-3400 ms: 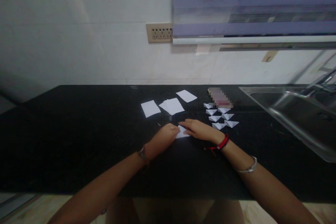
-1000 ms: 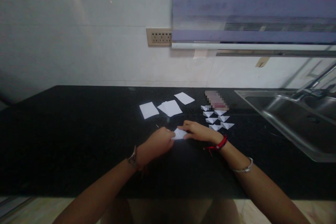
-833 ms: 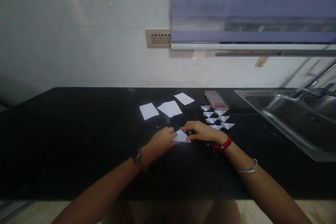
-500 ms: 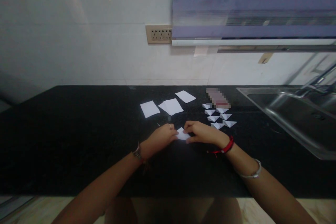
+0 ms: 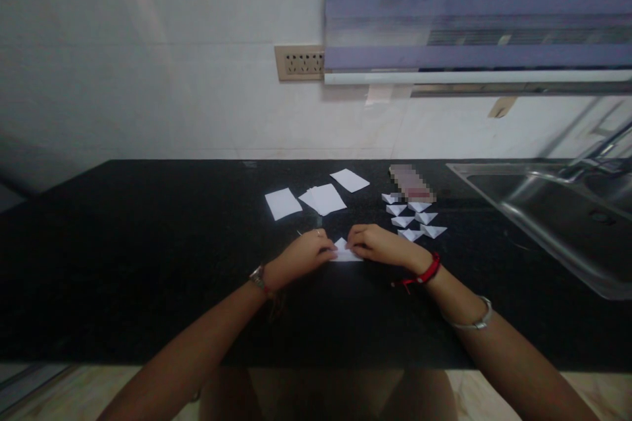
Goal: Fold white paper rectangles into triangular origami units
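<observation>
A small white sheet of folded paper (image 5: 342, 254) lies on the black countertop in front of me, a pointed tip at its far side and a straight edge toward me. My left hand (image 5: 307, 255) is closed on its left part, thumb and fingers pressed together. From the other side my right hand (image 5: 378, 246) grips the right part. The fingers hide both ends of the fold. Beyond my right hand several small folded paper triangles (image 5: 433, 231) lie in two rows. Past my left hand are a blank white sheet (image 5: 283, 204) and an overlapping stack of sheets (image 5: 326, 199).
Another white sheet (image 5: 349, 180) lies farther back. A blurred-out flat pinkish object (image 5: 413, 183) rests behind the triangles. The steel sink (image 5: 557, 230) is set into the counter (image 5: 148, 263) at right. A wall socket (image 5: 299, 64) and a purple blind (image 5: 474, 6) are at the back.
Both hands have shifted on the paper, with fingers now over its middle band. Its near edge now shows as a straight line between my hands. The other papers stay in place.
</observation>
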Motion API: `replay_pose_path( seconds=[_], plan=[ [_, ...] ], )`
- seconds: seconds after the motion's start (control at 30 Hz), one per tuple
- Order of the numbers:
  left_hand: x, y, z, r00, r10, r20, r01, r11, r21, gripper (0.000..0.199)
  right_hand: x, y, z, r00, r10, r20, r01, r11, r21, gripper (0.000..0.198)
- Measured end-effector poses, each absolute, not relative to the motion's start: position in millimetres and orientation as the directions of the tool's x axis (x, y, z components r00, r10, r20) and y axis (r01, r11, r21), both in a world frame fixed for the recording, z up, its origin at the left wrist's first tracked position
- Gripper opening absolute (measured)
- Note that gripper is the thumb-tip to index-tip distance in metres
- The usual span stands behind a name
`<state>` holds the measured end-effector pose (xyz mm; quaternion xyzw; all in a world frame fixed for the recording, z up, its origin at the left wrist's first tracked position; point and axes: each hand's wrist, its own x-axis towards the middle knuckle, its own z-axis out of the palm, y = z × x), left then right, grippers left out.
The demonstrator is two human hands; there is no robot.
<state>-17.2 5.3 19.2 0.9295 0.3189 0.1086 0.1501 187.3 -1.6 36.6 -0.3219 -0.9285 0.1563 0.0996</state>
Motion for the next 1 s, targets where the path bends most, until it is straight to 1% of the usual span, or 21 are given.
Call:
replay_pose_path(
  seconds=[0.07,0.27,0.4,0.5,0.57,0.63,0.7,0.83,0.93,1.0],
  plan=[
    [-16.5,5.8,19.5,0.759,0.644,0.099,0.571,-0.730,0.375,0.023,186.7,-1.4,35.3,-0.759,0.645,0.095,0.578,0.734,-0.357,0.018],
    [-13.2,4.0,16.4,0.703,0.698,0.133,0.617,-0.693,0.373,0.020,184.3,2.1,27.5,-0.695,0.711,0.113,0.642,0.683,-0.349,0.017],
    [-9.6,2.4,10.4,0.667,0.737,0.109,0.664,-0.655,0.361,0.021,182.6,3.9,24.2,-0.668,0.735,0.118,0.657,0.656,-0.371,0.016],
    [-6.9,0.5,6.4,0.653,0.749,0.106,0.695,-0.650,0.308,0.022,182.3,3.8,24.8,-0.680,0.723,0.123,0.644,0.669,-0.371,0.016],
    [-5.4,-2.3,5.8,0.649,0.748,0.139,0.712,-0.662,0.236,0.021,182.0,3.0,26.0,-0.687,0.715,0.126,0.640,0.679,-0.361,0.016],
    [-4.5,-6.8,7.0,0.681,0.713,0.167,0.699,-0.701,0.143,0.020,181.3,1.9,27.0,-0.687,0.715,0.130,0.640,0.680,-0.358,0.017],
    [-4.2,-12.7,9.2,0.729,0.669,0.147,0.666,-0.742,0.074,0.020,180.3,0.9,27.6,-0.673,0.726,0.141,0.646,0.670,-0.366,0.017],
    [-3.8,-25.6,12.7,0.735,0.672,0.097,0.674,-0.739,0.016,0.021,179.2,1.2,27.5,-0.655,0.738,0.162,0.656,0.661,-0.363,0.018],
    [-2.2,-31.9,14.8,0.714,0.695,0.091,0.698,-0.716,-0.013,0.023,181.4,2.8,28.7,-0.713,0.680,0.171,0.623,0.727,-0.290,0.019],
    [-1.0,-33.5,16.2,0.704,0.707,0.070,0.709,-0.705,-0.017,0.023,184.4,2.6,31.1,-0.765,0.628,0.146,0.592,0.774,-0.227,0.021]
  ],
)
